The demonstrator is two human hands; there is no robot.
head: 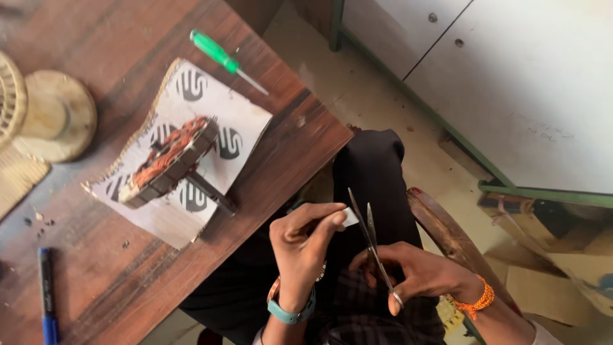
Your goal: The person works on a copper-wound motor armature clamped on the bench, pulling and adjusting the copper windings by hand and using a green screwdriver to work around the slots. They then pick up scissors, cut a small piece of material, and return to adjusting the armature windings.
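The left hand (300,236) is pinching a small white strip (350,217) between fingers, pointing toward 3 o'clock. The right hand (415,271) is gripping scissors (370,239), blades slightly parted, long axis running toward 11 o'clock, touching the strip's end, beside the table (281,160).

Inspector A: The surface (115,281) is showing dark wood grain, worn and matt, dusted with crumbs. The scissors (373,246) are presenting as bare steel, dully shining.

Inspector B: Agreed. The slip (350,217) between the blades is looking like thin white paper. The screwdriver (225,59) is carrying a glossy green plastic handle and a metal shank.

Inspector A: The stator (169,161) is showing coppery wire windings in a rough laminated metal core, sitting on matt printed cardboard (246,118).

Inspector B: The pen (46,294) is reading as smooth blue plastic.
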